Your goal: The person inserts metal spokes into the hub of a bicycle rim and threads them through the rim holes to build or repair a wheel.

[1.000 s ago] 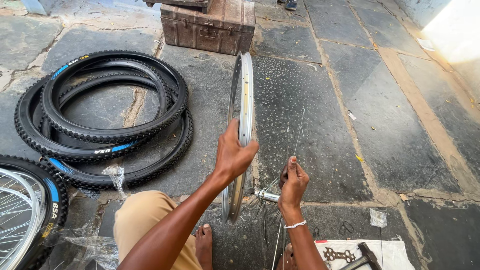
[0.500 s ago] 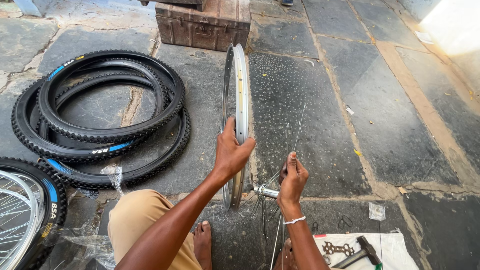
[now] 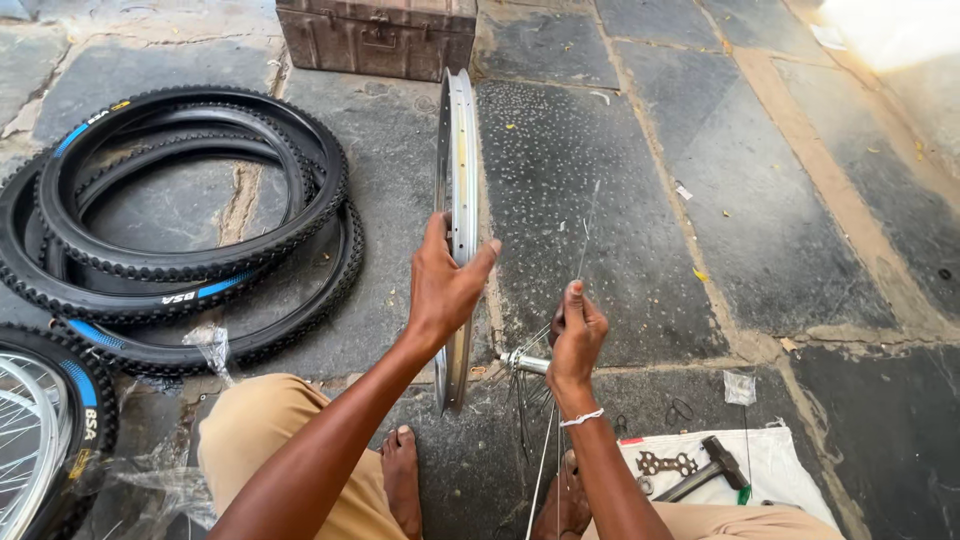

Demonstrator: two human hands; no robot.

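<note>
One bare metal wheel rim (image 3: pixel 458 215) was held upright on the stone floor (image 3: pixel 620 230), edge-on to the camera. The left hand (image 3: pixel 445 285) was wrapped around its near edge, fingers closed over the rim and thumb on the right flank. The right hand (image 3: pixel 576 335) was closed in a pinch on a thin spoke (image 3: pixel 588 225) rising above it, one of several loose spokes fanning from a single hub (image 3: pixel 522 360) lying just left of that grip. Three knobby black tyres (image 3: pixel 190 230) were stacked well to the left of the left grip, and a fourth, tyred wheel (image 3: pixel 40 430) showed at the lower left corner. Beyond the rim stood one metal box (image 3: pixel 375 35). Below the right grip, a hammer (image 3: pixel 705 465) and a flat spanner (image 3: pixel 665 463) lay on a white cloth (image 3: pixel 780 465).
</note>
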